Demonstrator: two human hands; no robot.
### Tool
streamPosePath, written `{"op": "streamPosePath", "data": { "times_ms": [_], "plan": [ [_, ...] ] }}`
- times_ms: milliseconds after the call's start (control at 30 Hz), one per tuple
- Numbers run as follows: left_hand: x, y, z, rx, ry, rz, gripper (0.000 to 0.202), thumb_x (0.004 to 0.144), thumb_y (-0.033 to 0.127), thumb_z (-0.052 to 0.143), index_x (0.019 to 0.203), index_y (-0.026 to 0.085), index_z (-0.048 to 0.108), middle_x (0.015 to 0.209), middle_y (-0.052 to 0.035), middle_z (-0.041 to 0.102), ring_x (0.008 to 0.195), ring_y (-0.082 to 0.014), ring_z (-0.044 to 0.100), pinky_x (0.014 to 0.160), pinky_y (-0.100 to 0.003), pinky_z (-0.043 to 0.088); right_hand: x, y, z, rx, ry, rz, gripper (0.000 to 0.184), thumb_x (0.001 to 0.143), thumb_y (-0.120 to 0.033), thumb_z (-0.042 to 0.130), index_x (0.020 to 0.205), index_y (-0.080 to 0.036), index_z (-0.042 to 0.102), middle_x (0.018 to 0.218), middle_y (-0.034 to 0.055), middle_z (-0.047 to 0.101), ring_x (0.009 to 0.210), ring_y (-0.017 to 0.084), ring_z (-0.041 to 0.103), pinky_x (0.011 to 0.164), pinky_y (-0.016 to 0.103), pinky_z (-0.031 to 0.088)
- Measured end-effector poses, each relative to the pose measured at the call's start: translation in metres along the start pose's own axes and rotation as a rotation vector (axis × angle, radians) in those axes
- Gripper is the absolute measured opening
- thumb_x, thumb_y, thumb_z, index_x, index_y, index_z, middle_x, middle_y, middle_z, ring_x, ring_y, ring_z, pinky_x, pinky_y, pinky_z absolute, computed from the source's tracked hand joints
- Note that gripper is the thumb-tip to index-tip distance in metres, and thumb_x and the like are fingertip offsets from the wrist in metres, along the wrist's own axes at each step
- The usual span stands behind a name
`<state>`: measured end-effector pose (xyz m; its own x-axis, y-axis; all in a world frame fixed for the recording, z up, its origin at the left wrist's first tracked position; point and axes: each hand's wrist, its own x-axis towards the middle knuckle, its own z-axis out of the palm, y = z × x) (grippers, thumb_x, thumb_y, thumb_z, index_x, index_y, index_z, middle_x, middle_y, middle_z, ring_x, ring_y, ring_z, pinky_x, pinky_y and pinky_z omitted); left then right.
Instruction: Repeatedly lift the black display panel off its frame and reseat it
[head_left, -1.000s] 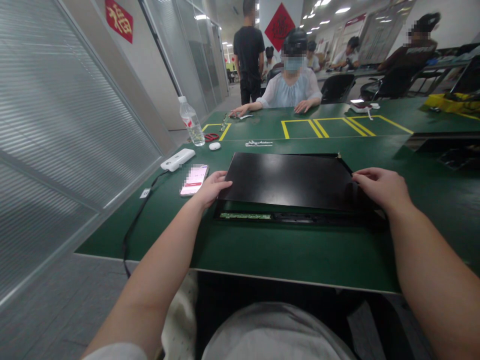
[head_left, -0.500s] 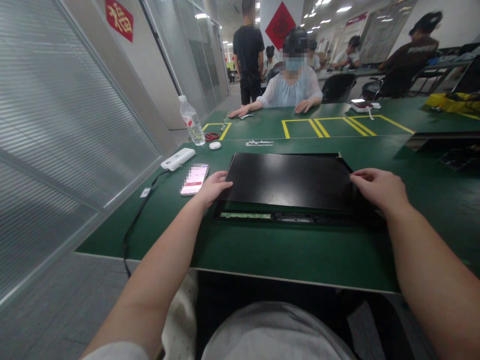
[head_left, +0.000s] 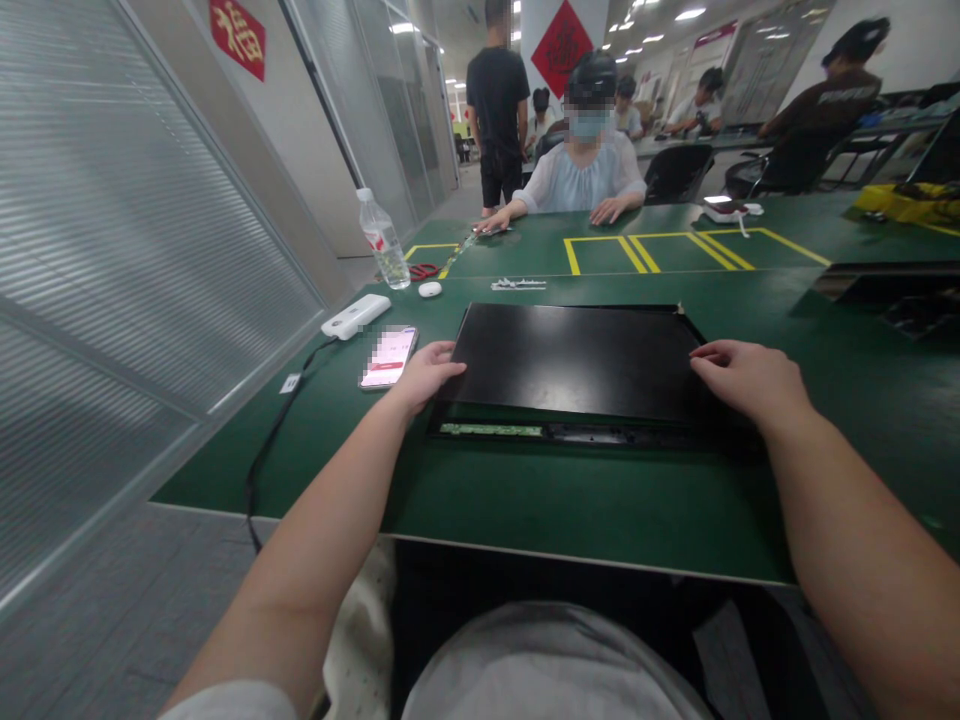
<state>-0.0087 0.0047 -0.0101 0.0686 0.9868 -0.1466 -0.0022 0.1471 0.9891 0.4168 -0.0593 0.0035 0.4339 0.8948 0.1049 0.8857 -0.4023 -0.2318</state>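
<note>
A flat black display panel (head_left: 574, 360) lies a little askew over a shallow black frame (head_left: 630, 437). Along the near side of that frame runs a strip of green circuit board (head_left: 491, 430). My left hand (head_left: 433, 375) pinches the panel's left edge, thumb on top. At the right edge, my right hand (head_left: 750, 378) grips the panel between thumb and fingers. The undersides of both grips are hidden.
Left of the panel are a phone (head_left: 388, 358), a white power bank (head_left: 356, 317) with a black cable, a water bottle (head_left: 384, 240) and red-handled scissors (head_left: 424, 271). Small white strips (head_left: 519, 285) lie beyond it. A person (head_left: 581, 170) sits opposite across the green table (head_left: 562, 510).
My right hand has shifted slightly left along with the panel's right side. My left hand stays put. The person opposite has moved a hand near the far-side strip.
</note>
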Motion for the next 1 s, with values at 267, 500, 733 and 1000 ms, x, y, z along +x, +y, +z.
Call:
{"op": "streamPosePath", "data": {
  "times_ms": [267,500,733,1000],
  "plan": [
    [0.0007,-0.0007,-0.0002,0.022,0.006,0.003,0.047,0.063,0.005,0.077,0.107,0.016,0.064,0.093,-0.0083,0.078,0.084,-0.0248,0.075,0.086,-0.041,0.059,0.0013,0.0013,0.0005,-0.004,0.020,-0.015,0.041,0.077,-0.047,0.052,0.101,-0.029,0.080,0.098,0.0067,0.077,0.090,0.029,0.069,0.072,0.038,0.049],
    [0.0013,-0.0015,0.0010,0.008,0.013,0.013,0.044,0.062,0.003,0.075,0.102,0.016,0.061,0.089,-0.0073,0.077,0.081,-0.0242,0.074,0.084,-0.040,0.058,-0.0003,0.0005,-0.0008,0.002,0.028,-0.003,0.037,0.077,-0.045,0.053,0.098,-0.029,0.080,0.100,0.0068,0.077,0.089,0.028,0.068,0.074,0.039,0.050],
    [-0.0003,-0.0004,0.0011,0.015,-0.012,0.017,0.044,0.061,0.006,0.076,0.100,0.018,0.060,0.083,-0.0040,0.075,0.080,-0.0231,0.073,0.083,-0.039,0.058,-0.0003,-0.0004,-0.0018,0.003,-0.006,0.008,0.039,0.077,-0.046,0.053,0.100,-0.030,0.080,0.102,0.0058,0.077,0.093,0.029,0.068,0.076,0.039,0.050],
    [-0.0016,-0.0004,0.0017,0.054,-0.003,0.029,0.040,0.067,0.006,0.074,0.102,0.019,0.060,0.080,-0.0019,0.075,0.078,-0.0216,0.073,0.082,-0.037,0.059,-0.0001,-0.0001,-0.0015,-0.013,-0.010,0.015,0.040,0.079,-0.046,0.052,0.102,-0.029,0.080,0.104,0.0068,0.076,0.093,0.029,0.068,0.075,0.039,0.050]
  ]
}}
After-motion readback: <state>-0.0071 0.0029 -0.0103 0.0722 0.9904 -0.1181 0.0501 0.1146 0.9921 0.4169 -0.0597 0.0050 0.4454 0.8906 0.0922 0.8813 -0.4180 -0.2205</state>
